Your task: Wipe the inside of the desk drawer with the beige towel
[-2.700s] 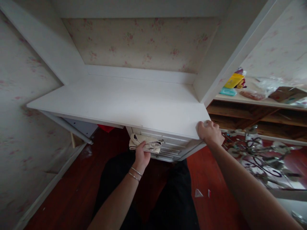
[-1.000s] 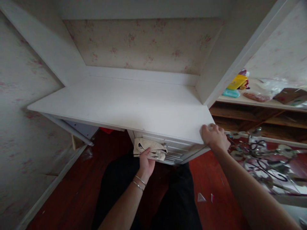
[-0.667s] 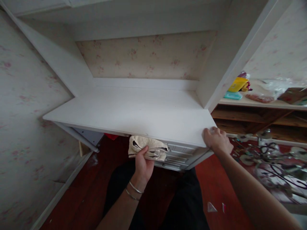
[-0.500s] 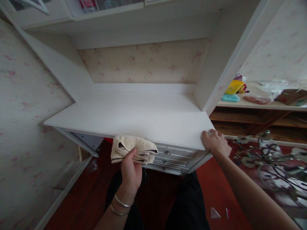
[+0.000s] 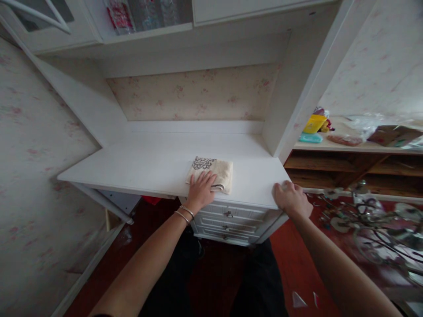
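Observation:
A folded cream cloth (image 5: pixel 223 171) with a dark scroll pattern lies on the white desktop (image 5: pixel 148 154), close to its front edge. My left hand (image 5: pixel 201 189) rests flat on the cloth's near left part, fingers stretched out and a little apart. At the desktop's front right corner, my right hand (image 5: pixel 292 198) is closed, its fingers curled. Something pale shows by its thumb, too small to name. Below the desktop are drawers (image 5: pixel 228 222) with small metal pulls.
An upper cabinet (image 5: pixel 148 35) holding clear bottles overhangs the desk. To the right, a low shelf unit (image 5: pixel 330 165) carries a yellow container (image 5: pixel 314 124) and plastic bags. A metal chandelier (image 5: pixel 380 224) lies near my right arm. Plastic scraps (image 5: pixel 299 300) lie on the red floor.
My left hand has brought the cloth up from in front of the desk edge onto the desktop, turned palm down and flattened over it. The right hand stays at the corner.

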`<act>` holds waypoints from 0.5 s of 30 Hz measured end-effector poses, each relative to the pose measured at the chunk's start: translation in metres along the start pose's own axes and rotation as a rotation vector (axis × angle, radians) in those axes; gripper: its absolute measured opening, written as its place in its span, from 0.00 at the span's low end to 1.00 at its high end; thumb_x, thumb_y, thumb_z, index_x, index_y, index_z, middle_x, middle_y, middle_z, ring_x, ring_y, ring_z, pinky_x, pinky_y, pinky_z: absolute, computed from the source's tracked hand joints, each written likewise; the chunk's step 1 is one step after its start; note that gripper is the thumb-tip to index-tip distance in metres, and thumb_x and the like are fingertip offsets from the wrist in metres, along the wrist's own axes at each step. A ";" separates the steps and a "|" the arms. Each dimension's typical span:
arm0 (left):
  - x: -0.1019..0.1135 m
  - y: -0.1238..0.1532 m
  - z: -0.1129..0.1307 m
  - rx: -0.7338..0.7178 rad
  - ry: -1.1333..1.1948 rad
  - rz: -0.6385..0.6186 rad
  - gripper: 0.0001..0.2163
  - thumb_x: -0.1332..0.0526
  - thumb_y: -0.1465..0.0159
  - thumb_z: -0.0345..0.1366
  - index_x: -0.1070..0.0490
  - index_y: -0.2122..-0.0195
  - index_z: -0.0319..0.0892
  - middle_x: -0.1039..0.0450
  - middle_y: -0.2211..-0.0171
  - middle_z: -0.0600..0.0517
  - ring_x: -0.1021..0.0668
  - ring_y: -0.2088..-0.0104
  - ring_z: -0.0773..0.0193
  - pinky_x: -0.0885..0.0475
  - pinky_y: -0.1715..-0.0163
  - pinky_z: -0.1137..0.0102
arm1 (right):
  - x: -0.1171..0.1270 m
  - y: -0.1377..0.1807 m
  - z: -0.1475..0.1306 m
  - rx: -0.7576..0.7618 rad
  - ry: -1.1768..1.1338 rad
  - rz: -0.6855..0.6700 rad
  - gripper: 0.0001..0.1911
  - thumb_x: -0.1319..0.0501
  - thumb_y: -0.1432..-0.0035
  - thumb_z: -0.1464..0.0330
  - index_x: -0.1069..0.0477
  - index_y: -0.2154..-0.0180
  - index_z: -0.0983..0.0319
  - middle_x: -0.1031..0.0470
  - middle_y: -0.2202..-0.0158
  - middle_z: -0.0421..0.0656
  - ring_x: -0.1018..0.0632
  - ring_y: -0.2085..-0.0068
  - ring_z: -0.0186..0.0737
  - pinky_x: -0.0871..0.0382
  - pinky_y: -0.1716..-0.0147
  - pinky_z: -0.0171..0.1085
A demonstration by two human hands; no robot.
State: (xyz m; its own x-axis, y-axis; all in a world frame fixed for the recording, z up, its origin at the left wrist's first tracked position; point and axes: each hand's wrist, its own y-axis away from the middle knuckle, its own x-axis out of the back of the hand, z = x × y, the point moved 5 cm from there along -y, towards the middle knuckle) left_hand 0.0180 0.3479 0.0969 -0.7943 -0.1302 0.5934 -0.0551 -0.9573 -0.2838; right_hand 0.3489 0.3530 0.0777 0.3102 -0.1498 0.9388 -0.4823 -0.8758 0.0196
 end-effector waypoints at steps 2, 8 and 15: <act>-0.010 0.000 -0.006 -0.068 -0.035 0.044 0.26 0.38 0.48 0.23 0.27 0.49 0.53 0.36 0.37 0.50 0.45 0.32 0.49 0.74 0.34 0.51 | 0.000 0.000 0.000 0.001 0.007 0.007 0.34 0.60 0.36 0.47 0.37 0.38 0.56 0.35 0.41 0.56 0.29 0.46 0.64 0.33 0.52 0.59; -0.016 -0.002 -0.012 -0.103 -0.212 -0.001 0.24 0.37 0.44 0.31 0.31 0.45 0.54 0.42 0.34 0.48 0.47 0.31 0.46 0.75 0.36 0.46 | 0.001 -0.001 -0.001 -0.004 0.017 0.015 0.34 0.59 0.36 0.48 0.37 0.38 0.57 0.35 0.41 0.55 0.29 0.45 0.63 0.32 0.52 0.57; -0.020 -0.003 0.003 0.089 0.165 0.062 0.26 0.25 0.57 0.45 0.25 0.56 0.48 0.44 0.33 0.44 0.57 0.30 0.41 0.67 0.36 0.43 | 0.003 0.002 0.000 0.000 0.012 0.008 0.33 0.59 0.36 0.48 0.38 0.38 0.56 0.35 0.40 0.55 0.29 0.45 0.62 0.33 0.51 0.57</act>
State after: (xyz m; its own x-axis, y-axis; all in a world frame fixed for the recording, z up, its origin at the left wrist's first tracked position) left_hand 0.0362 0.3528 0.0883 -0.8833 -0.1530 0.4431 0.0451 -0.9686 -0.2446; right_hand 0.3486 0.3514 0.0805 0.2970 -0.1514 0.9428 -0.4849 -0.8745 0.0123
